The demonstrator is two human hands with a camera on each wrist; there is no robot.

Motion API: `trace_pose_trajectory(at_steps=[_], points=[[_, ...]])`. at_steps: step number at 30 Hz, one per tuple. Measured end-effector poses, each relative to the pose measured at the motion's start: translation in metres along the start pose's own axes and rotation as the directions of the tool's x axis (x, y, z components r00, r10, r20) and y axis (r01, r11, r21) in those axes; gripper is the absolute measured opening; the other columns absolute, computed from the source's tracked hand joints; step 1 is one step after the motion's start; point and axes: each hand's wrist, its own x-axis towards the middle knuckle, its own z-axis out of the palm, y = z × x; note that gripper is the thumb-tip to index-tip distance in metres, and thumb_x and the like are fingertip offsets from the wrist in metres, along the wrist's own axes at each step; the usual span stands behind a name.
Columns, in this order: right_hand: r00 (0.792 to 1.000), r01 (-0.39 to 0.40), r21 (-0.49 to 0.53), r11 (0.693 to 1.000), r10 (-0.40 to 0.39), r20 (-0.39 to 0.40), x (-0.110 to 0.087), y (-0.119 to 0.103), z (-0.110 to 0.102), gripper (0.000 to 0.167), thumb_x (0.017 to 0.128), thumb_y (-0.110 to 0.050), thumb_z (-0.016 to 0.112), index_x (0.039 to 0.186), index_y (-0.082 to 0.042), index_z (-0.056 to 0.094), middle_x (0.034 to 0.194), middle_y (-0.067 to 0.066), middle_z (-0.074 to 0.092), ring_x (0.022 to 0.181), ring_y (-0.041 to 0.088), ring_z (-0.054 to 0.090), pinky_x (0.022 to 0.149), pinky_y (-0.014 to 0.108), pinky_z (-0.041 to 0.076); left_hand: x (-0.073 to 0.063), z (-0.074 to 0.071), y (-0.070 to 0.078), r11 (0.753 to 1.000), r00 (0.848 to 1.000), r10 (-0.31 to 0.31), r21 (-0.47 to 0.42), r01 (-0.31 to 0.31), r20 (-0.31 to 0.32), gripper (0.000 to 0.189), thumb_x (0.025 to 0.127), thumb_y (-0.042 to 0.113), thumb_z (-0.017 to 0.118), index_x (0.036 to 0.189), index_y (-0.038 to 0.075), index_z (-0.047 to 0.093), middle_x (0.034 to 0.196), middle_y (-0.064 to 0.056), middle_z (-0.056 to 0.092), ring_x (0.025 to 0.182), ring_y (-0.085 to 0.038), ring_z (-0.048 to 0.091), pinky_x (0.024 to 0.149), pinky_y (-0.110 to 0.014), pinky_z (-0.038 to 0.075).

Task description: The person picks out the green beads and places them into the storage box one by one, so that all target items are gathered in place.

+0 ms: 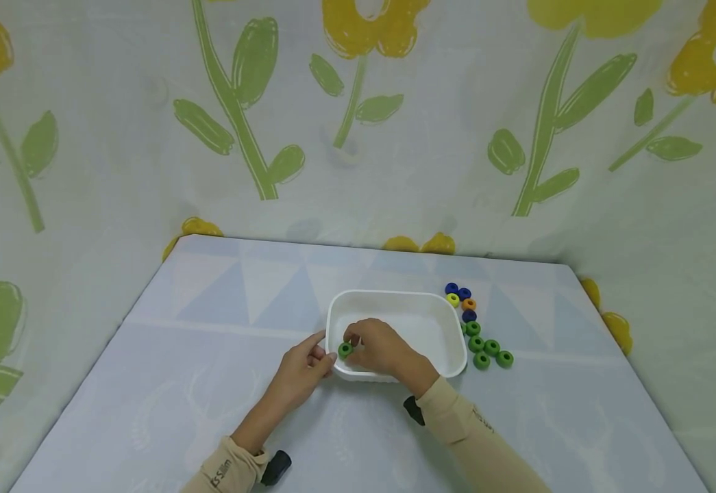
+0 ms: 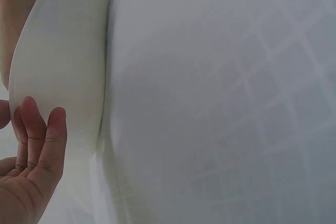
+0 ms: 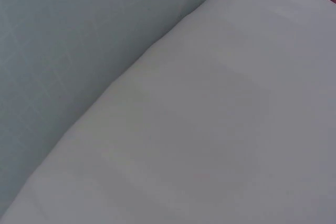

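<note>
A white rectangular tray lies on the table. At its left end my left hand grips the rim; the left wrist view shows the fingers against the outer wall and the thumb tip over the edge. My right hand reaches over the near side into the tray's left part. Between its thumb and curled finger it pinches a green bead with a dark hole. The tray's pale outer wall fills most of the right wrist view, where a few fingertips show at the top right corner and no bead is visible.
Right of the tray lie several green beads, one partly hidden by the rim. Behind them are blue beads, a yellow bead and an orange bead. A flower-printed curtain hangs behind the patterned table.
</note>
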Motion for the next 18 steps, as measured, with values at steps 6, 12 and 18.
trace_pose_trajectory(at_steps=[6,12,18], points=[[1.0,0.008,-0.021,1.0,-0.008,-0.02,-0.001,0.001,0.001,0.024,0.085,-0.013,0.079,0.108,-0.008,0.073,0.099,0.003,0.073,0.094,0.017,0.062,0.088,0.036,0.054,-0.001,0.001,0.0,1.0,1.0,0.001,-0.01,-0.001,-0.005,0.052,0.096,0.006,0.063,0.144,-0.006,0.048,0.09,-0.009,0.063,0.075,-0.012,0.064,0.062,-0.017,0.052],[0.998,-0.019,-0.042,0.999,0.016,-0.06,-0.004,0.003,0.0,0.029,0.085,-0.019,0.08,0.112,-0.011,0.072,0.102,0.001,0.071,0.097,0.016,0.059,0.089,0.035,0.054,-0.001,0.003,-0.001,1.0,1.0,0.005,-0.018,-0.005,-0.012,0.051,0.096,0.006,0.064,0.144,-0.005,0.049,0.091,-0.01,0.063,0.076,-0.013,0.065,0.062,-0.018,0.054],[0.992,-0.056,0.024,0.998,0.059,-0.115,-0.017,0.008,-0.006,0.028,0.088,-0.02,0.078,0.113,-0.012,0.071,0.103,0.001,0.069,0.097,0.016,0.059,0.089,0.036,0.055,-0.003,0.003,0.0,1.0,1.0,0.004,-0.002,-0.004,-0.029,0.052,0.096,0.007,0.063,0.144,-0.006,0.048,0.093,-0.011,0.063,0.078,-0.013,0.065,0.064,-0.02,0.056]])
